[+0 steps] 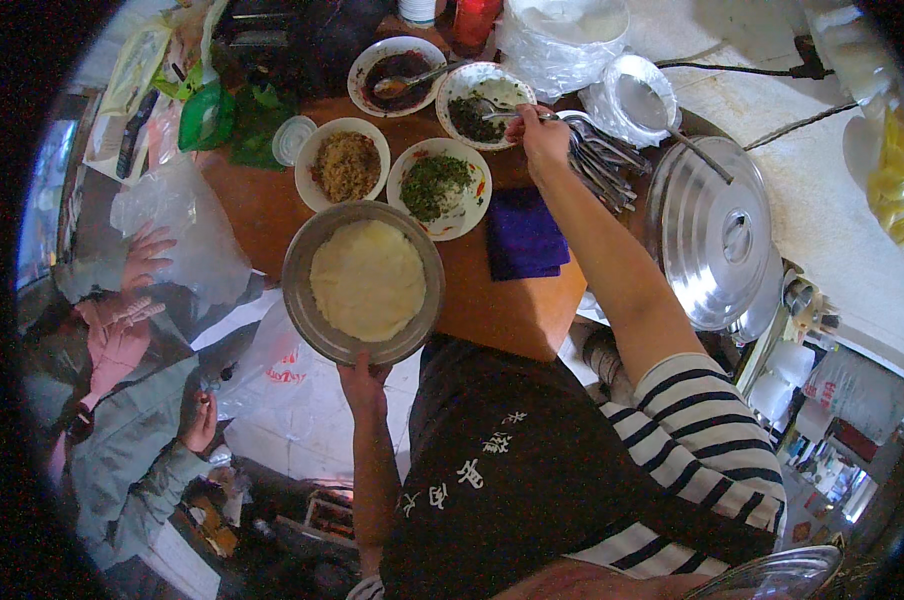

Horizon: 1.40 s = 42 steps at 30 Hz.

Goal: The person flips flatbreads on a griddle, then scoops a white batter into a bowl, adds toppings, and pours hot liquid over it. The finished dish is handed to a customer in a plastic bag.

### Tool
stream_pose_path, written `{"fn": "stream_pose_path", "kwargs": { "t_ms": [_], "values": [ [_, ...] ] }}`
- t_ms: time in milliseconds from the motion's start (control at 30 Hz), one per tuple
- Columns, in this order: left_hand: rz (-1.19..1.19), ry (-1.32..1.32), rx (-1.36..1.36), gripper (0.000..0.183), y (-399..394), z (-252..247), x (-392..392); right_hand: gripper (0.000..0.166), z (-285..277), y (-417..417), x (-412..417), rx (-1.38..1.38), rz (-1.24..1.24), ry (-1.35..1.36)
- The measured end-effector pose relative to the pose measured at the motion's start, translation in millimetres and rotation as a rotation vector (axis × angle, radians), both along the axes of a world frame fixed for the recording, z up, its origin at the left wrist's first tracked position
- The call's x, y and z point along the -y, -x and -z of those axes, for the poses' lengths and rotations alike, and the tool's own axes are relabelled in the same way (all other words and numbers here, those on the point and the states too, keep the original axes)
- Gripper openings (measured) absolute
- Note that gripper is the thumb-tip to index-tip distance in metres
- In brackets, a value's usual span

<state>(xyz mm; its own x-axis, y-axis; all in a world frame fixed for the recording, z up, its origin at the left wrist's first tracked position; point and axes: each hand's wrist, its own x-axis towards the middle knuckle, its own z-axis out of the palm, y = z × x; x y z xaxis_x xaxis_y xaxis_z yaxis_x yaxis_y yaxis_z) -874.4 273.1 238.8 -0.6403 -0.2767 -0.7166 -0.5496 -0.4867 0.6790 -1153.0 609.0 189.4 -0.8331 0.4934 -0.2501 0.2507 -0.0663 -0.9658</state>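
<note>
My left hand (pixel 363 375) grips the near rim of a round metal bowl (pixel 291 285) with a pale, smooth-topped food (pixel 368 281) in it. My right hand (pixel 540 135) holds a metal spoon (pixel 501 114) whose end is in a patterned bowl (pixel 523 84) of dark green chopped matter. Beside it stands a bowl of dark sauce (pixel 399 71) with a spoon in it. Nearer the metal bowl are a bowl of brown crumbly food (pixel 345 166) and a bowl of chopped green herbs (pixel 435 184).
Several spoons (pixel 606 161) lie right of my right hand, near a large metal lid (pixel 711 232). A folded purple cloth (pixel 523 232) lies on the wooden table (pixel 489 307). Plastic-wrapped bowls (pixel 564 45) stand behind. Other people's hands (pixel 118 337) and a plastic bag (pixel 189 225) are at left.
</note>
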Motion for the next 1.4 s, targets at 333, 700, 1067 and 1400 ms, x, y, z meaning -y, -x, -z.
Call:
{"fn": "stream_pose_path", "kwargs": {
  "t_ms": [333,700,1067,1400],
  "values": [
    [0.004,0.011,0.009,0.046,-0.5,-0.4,-0.2,0.016,-23.8,-7.2,16.6,0.032,0.042,0.16],
    [-0.004,-0.016,-0.016,0.055,1.7,-4.7,-1.6,0.013,-8.9,-8.5,6.2,0.078,0.212,0.51],
    [-0.007,-0.001,-0.07,0.046,-2.5,1.0,1.6,0.021,-93.9,-75.0,64.3,-0.14,-0.156,0.374],
    [-0.001,-0.024,0.0,0.045,-7.0,7.3,9.2,0.028,-61.6,-142.5,159.4,-0.778,-1.023,-0.638]
  ]
}}
